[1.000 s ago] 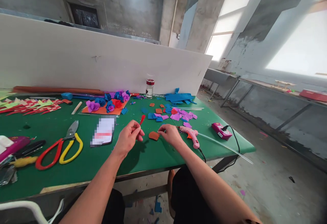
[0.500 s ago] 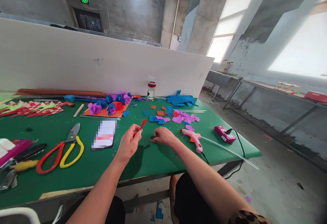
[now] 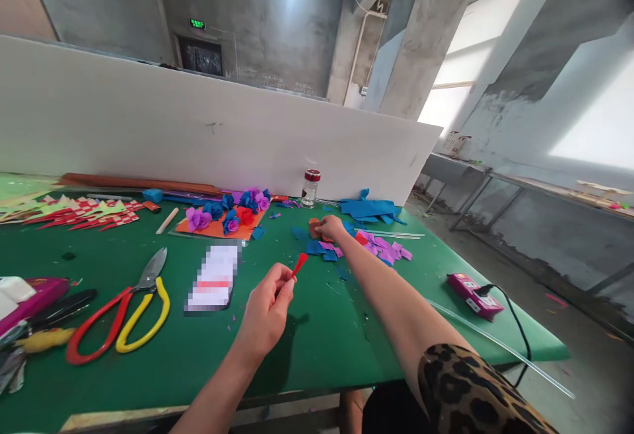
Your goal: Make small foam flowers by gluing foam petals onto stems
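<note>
Right hand (image 3: pixel 331 227) has reached forward to brown paper pieces (image 3: pixel 313 226) near frame centre, can't tell if gripping; left hand (image 3: pixel 267 307) still pinches red paper strip (image 3: pixel 300 263) just below, strip apparently on hold.

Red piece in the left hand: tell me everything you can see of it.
The red piece is small and narrow, flaring toward its free upper end, which leans up and to the right in the picture. It looks like thin paper; whether it is rolled or folded is unclear. The left hand pinches its lower end, hiding it, and holds it above the green table.
</note>
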Tool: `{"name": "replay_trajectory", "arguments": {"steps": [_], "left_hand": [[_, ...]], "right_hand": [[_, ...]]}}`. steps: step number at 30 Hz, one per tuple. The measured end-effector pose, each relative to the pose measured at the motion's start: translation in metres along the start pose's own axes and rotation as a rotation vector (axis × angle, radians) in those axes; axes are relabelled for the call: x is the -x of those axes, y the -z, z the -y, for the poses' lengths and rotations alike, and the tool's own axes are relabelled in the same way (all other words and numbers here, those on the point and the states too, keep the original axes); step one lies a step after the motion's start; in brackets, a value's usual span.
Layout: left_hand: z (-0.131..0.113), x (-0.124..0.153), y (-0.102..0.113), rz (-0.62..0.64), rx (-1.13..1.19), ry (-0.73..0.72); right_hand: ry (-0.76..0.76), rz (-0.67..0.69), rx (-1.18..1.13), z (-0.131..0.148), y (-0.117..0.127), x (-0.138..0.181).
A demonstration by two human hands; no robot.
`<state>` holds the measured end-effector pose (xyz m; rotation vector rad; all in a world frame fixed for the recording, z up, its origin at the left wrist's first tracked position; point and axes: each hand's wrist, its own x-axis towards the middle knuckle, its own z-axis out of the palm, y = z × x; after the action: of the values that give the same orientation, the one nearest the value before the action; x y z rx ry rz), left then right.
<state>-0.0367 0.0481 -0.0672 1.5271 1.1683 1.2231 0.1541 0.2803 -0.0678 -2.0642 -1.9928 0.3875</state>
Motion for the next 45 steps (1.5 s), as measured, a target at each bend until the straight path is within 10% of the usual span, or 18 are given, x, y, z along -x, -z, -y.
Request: {"name": "replay_trajectory", "arguments": {"steps": [16,26,32,45], "left_hand": [[-0.001,0.005,0.001,-0.034,0.099,0.09],[-0.004,-0.011,0.014,-0.22,0.174,0.159],[-0.013,-0.001,-0.005,0.017,0.282,0.24],[-0.001,0.006,-0.025,0.017,-0.016,0.163]], "right_hand": [[0.008,-0.024,-0.297,0.028,-0.02,-0.037],[0.043,0.071,-1.074,0.019,-0.014,0.136],[-0.069,0.249,-1.836,0.003,-0.03,0.233],[0.119,0.156,-1.458,-0.021,-0.029,0.248]]}}
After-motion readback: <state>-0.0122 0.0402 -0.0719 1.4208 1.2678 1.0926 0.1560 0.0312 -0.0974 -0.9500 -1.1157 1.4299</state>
